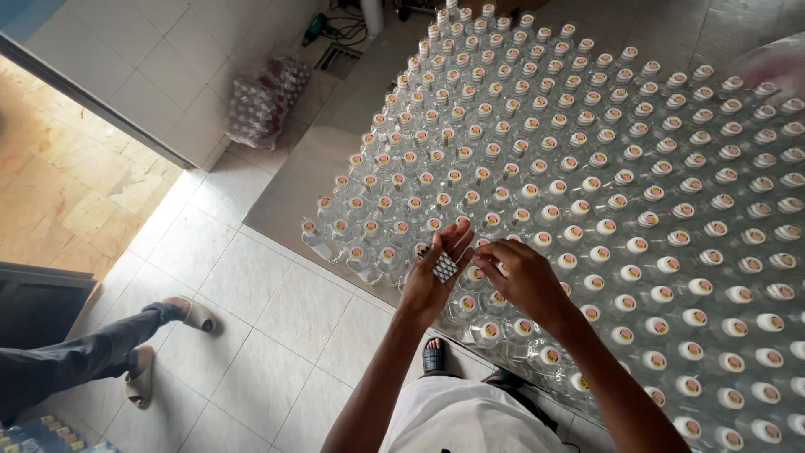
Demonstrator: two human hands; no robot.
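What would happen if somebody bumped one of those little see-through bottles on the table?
The clear bottles look tall and narrow, so one would probably tip. They stand packed close, so neighbours might catch it or topple too. If they are glass, which is unclear, one falling off the table edge could break.
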